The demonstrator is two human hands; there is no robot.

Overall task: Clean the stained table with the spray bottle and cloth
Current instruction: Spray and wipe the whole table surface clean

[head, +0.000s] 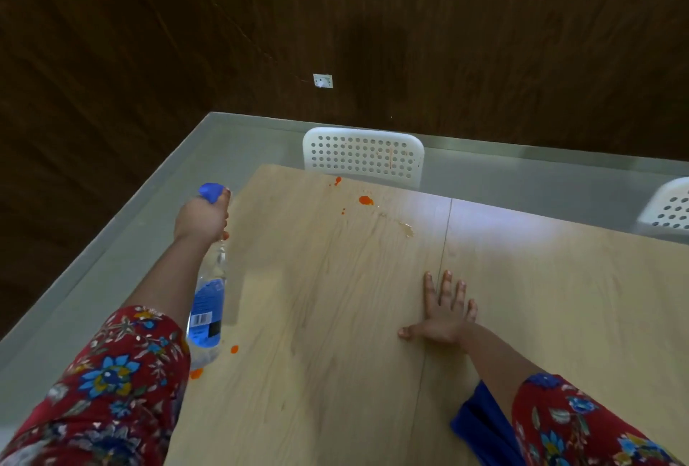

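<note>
This is looking like a plain indoor room for sitting and eating or meeting, though which of the two the view is not telling. Dark wood panelling (447,36) is covering the walls and meeting in a corner, with a small white socket plate (323,81) sitting low on it. A smooth grey floor (112,241) is running beneath. A long light-wood table (335,297), made of two tops joining at a seam (445,241), is taking up the middle, and orange stains (365,200) are lying on it. Two white plastic chairs with perforated backs are standing at its far side: one chair (363,157) close against the edge, the other chair (669,210) showing only partly at the right.
</note>
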